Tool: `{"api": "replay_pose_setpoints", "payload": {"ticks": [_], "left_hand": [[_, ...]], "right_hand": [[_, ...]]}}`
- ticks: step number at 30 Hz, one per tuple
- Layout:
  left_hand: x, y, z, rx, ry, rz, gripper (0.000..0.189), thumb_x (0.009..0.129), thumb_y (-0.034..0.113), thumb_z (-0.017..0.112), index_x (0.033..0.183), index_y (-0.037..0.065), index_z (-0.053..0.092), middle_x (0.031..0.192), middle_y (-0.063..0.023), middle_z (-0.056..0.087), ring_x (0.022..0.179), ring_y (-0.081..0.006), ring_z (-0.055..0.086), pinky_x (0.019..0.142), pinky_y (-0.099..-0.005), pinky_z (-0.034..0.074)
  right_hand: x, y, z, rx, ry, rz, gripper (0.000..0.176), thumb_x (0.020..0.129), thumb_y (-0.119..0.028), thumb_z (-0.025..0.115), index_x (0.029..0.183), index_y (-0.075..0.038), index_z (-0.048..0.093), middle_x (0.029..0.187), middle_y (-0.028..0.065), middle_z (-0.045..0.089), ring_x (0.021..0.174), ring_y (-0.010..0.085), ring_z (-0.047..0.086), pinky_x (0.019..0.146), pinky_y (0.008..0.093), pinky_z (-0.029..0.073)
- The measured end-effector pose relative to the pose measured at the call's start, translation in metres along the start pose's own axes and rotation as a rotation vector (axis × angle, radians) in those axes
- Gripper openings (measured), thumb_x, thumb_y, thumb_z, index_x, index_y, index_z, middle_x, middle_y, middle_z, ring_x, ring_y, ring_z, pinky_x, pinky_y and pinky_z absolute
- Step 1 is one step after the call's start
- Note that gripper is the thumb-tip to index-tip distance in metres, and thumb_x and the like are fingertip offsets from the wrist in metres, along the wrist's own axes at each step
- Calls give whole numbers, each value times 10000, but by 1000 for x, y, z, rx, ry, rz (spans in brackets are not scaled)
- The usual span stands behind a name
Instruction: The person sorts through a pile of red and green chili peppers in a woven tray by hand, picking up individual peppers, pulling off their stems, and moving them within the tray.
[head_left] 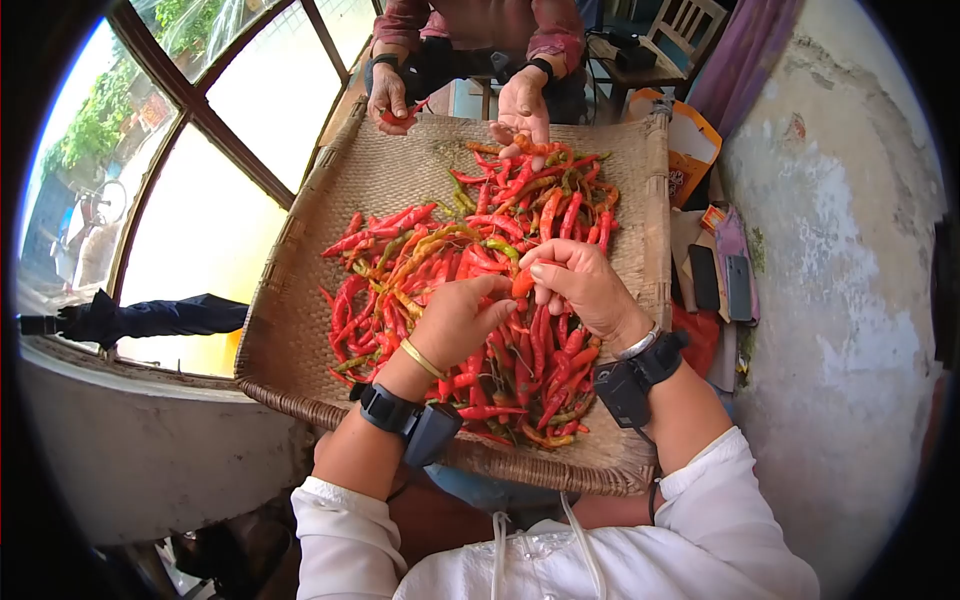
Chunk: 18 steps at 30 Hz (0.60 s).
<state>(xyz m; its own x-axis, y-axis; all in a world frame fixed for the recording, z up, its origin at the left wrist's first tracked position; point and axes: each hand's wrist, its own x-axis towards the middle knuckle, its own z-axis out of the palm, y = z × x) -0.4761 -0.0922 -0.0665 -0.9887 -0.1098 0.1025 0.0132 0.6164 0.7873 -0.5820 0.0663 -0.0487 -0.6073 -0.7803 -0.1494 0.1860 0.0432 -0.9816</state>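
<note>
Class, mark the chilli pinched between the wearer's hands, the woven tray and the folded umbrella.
chilli (pixel 522 283): head view, its visible middle.
woven tray (pixel 400 175): head view, bare weave.
umbrella (pixel 160 318): head view, folded canopy.

Your left hand and right hand hide most of the small orange-red chili pepper pinched between them (only a sliver shows). The top edge cuts off the far person in pink sleeves; their red scrap is too small to tell.
</note>
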Motion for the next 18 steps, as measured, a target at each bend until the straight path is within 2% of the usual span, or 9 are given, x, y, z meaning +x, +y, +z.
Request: {"api": "replay_pose_setpoints", "payload": {"ticks": [3, 5, 10, 12, 13, 15, 16, 18], "left_hand": [[0, 4, -9, -102, -68, -73, 188, 758, 95, 632, 925, 13, 610, 854, -127, 621, 782, -251, 609, 696, -316, 476], [1, 2, -12, 88, -66, 26, 186, 754, 102, 635, 918, 19, 614, 856, -126, 612, 795, -251, 601, 705, -320, 475], [0, 0, -12, 179, -128, 93, 214, 749, 168, 646, 899, 19, 614, 834, -126, 602, 765, -263, 593, 675, -334, 474], [-1, -3, -11, 206, -271, 223, 295, 773, 283, 630, 900, 18, 615, 813, -128, 606, 751, -253, 596, 668, -333, 474], [0, 0, -13, 205, -272, 222, 295, 773, 283, 630, 900, 18, 615, 813, -128, 606, 751, -253, 596, 668, -333, 474], [0, 10, -20, 110, -506, 18, 392, 794, 394, 587, 862, 9, 609, 789, -131, 611, 742, -263, 600, 663, -340, 473], [-1, 8, -20, 111, -505, 19, 392, 794, 394, 587, 862, 9, 609, 789, -131, 611, 742, -263, 600, 663, -340, 473], [-5, 2, -20, 22, -734, -59, 378, 792, 394, 590, 877, 27, 625, 789, -154, 612, 733, -308, 592, 655, -362, 464]], "right_hand": [[-1, -3, -1, 44, 16, -20, 150, 836, -129, 529, 916, -16, 586, 631, -10, 545, 507, 22, 484, 440, 151, 401], [-1, -1, -7, 19, 69, -56, 144, 835, -122, 527, 917, -20, 586, 637, -9, 549, 516, 17, 485, 440, 147, 396], [3, 2, -7, -30, 168, -132, 129, 831, -87, 525, 921, -19, 586, 650, -13, 550, 525, 26, 490, 460, 166, 411], [3, 1, -5, -111, 276, -218, 119, 829, -69, 522, 915, -12, 583, 654, -16, 548, 530, 30, 490, 468, 179, 417], [3, 1, -6, -111, 276, -216, 119, 829, -69, 522, 915, -12, 583, 654, -16, 548, 530, 30, 490, 468, 179, 417], [2, -1, -10, -248, 326, -224, 110, 833, -62, 520, 911, -10, 578, 675, -11, 555, 544, 30, 490, 478, 181, 417], [2, 0, -11, -248, 326, -226, 110, 833, -62, 520, 911, -10, 578, 675, -11, 555, 544, 30, 490, 478, 181, 417], [4, 0, -11, -161, 378, -254, 108, 838, -62, 517, 914, -16, 578, 692, -8, 557, 554, 30, 490, 495, 176, 416]]}}
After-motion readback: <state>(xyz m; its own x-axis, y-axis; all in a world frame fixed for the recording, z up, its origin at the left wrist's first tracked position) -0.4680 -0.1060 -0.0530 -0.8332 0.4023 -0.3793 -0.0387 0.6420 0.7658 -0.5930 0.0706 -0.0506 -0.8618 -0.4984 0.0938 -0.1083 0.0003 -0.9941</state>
